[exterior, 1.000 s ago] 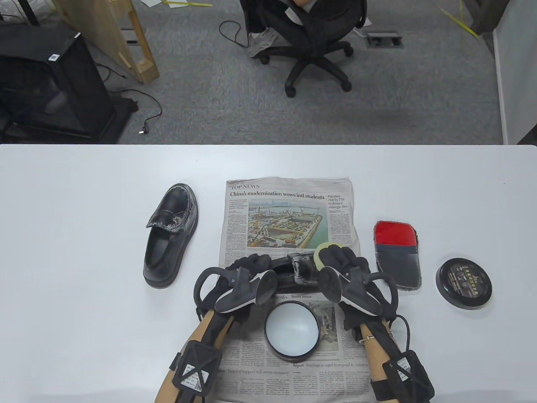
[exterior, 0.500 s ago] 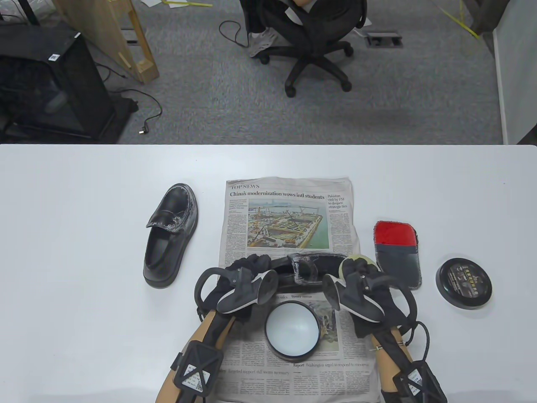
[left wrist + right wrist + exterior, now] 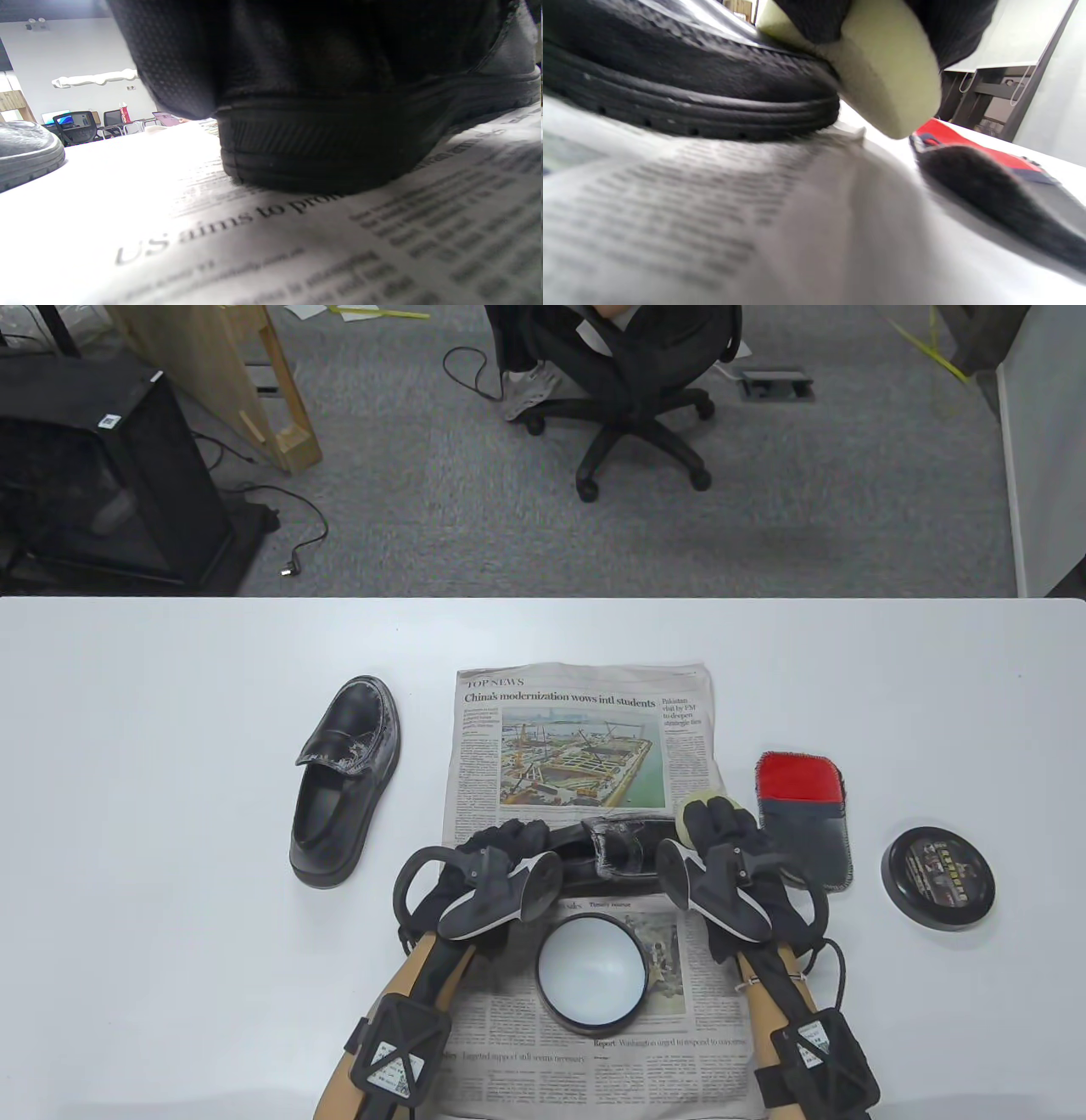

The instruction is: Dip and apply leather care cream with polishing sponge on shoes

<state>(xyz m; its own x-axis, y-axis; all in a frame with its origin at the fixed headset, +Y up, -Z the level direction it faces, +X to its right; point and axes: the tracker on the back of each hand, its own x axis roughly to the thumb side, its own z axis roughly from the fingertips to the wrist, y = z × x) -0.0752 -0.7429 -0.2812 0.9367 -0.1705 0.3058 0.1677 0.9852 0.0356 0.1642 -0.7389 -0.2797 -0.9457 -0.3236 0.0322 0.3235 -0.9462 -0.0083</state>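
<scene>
Newspaper [image 3: 585,729] covers the table [image 3: 170,729], carrying a shoe [image 3: 619,848]. From above, the left hand [image 3: 496,857] grips its heel and the right hand [image 3: 721,836] hides most of the sponge [image 3: 697,806]. Only the right wrist view shows the sponge [image 3: 882,76] pinched against the toe, beside the open cream tin [image 3: 591,967].

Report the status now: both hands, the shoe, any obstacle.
Left hand grips black leather shoe at heel on newspaper. Right hand holds pale yellow round sponge at toe. Open cream tin near; nothing blocks.
</scene>
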